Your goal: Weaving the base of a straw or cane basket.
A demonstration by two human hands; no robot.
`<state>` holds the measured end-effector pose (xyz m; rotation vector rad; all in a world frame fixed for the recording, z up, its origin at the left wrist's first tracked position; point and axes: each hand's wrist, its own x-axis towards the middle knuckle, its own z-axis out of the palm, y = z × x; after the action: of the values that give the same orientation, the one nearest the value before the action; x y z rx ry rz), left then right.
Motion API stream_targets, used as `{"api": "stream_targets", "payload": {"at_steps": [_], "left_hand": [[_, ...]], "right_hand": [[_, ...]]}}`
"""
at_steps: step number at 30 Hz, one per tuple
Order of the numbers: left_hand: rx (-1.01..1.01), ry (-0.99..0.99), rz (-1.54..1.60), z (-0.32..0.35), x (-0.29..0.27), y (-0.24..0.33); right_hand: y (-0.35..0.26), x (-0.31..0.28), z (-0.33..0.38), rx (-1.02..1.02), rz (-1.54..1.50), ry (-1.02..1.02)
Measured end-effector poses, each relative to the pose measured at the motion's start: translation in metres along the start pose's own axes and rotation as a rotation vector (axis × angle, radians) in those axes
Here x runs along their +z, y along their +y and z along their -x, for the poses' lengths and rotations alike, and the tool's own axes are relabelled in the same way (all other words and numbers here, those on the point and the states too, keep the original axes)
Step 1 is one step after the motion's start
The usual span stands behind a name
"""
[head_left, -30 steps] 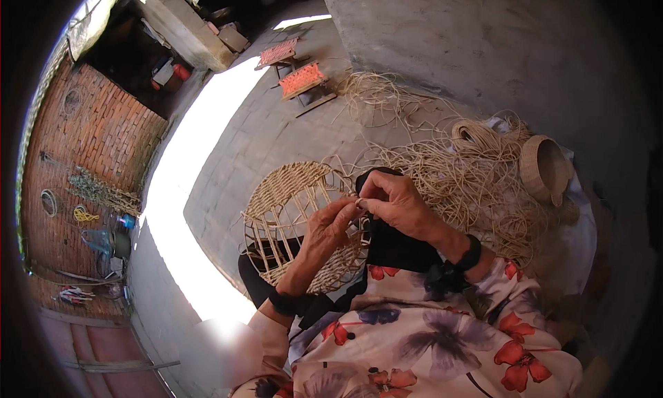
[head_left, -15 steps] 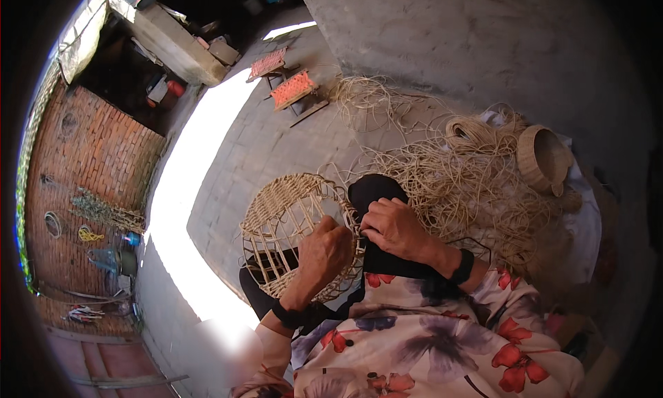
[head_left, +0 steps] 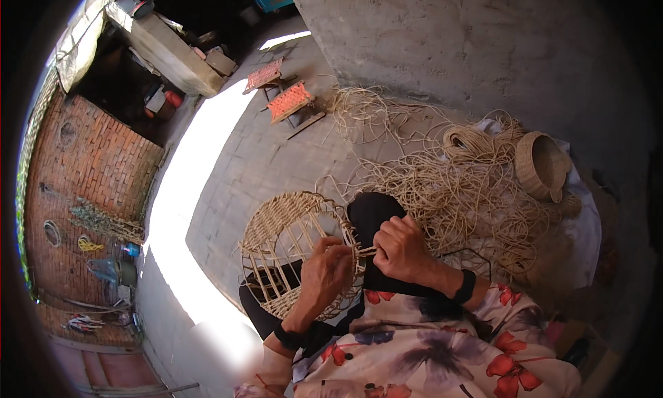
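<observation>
A half-woven basket [head_left: 283,217] of tan straw cord rests on my lap, its upper part densely woven and its middle showing open, spaced strands. My left hand [head_left: 324,273] is closed at the basket's right rim, its fingers bent around the edge; the fingertips are partly hidden. Just right of the rim, my right hand [head_left: 402,249] is closed in a pinch on a straw cord [head_left: 367,251], which runs taut from the rim into its fingers. Dark trousers [head_left: 376,208] show beneath the hands.
To the right lies a big tangle of loose straw cord [head_left: 469,197], with a coiled bundle [head_left: 466,144] and a small finished basket [head_left: 541,166] on white cloth [head_left: 583,225]. Two low stools with red woven seats [head_left: 290,101] stand ahead. A grey wall [head_left: 469,52] rises behind.
My right hand has drawn a little to the right, away from the rim, and the cord now shows stretched between. My left hand's fingers have loosened slightly. The whole view has shifted a little.
</observation>
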<state>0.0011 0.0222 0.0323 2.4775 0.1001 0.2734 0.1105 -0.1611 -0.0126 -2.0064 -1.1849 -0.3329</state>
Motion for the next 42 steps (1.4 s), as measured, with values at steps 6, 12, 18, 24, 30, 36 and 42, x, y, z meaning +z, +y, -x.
{"api": "stream_targets", "payload": {"at_steps": [6,12,18,24,30,36,42], "left_hand": [[0.026,0.014,-0.14,-0.014,-0.002,-0.006],[0.082,-0.056,-0.153,-0.026,0.003,-0.011],[0.062,-0.044,-0.203,-0.03,0.008,-0.011],[0.121,0.088,-0.069,-0.029,0.007,-0.009],[-0.022,0.122,-0.039,-0.011,-0.009,-0.003],[-0.142,0.129,-0.035,0.022,-0.032,-0.018],[0.021,0.21,-0.196,0.051,-0.039,-0.032]], "right_hand": [[0.017,-0.023,0.012,0.113,-0.119,-0.043],[0.022,-0.02,-0.001,0.013,-0.169,-0.125],[0.02,-0.012,0.003,-0.005,-0.126,-0.09],[0.041,-0.031,0.008,0.326,0.069,0.079],[0.019,-0.019,-0.01,0.045,0.044,0.034],[0.024,-0.003,-0.01,-0.11,-0.035,-0.107],[0.077,-0.047,0.0,0.424,0.426,-0.211]]}}
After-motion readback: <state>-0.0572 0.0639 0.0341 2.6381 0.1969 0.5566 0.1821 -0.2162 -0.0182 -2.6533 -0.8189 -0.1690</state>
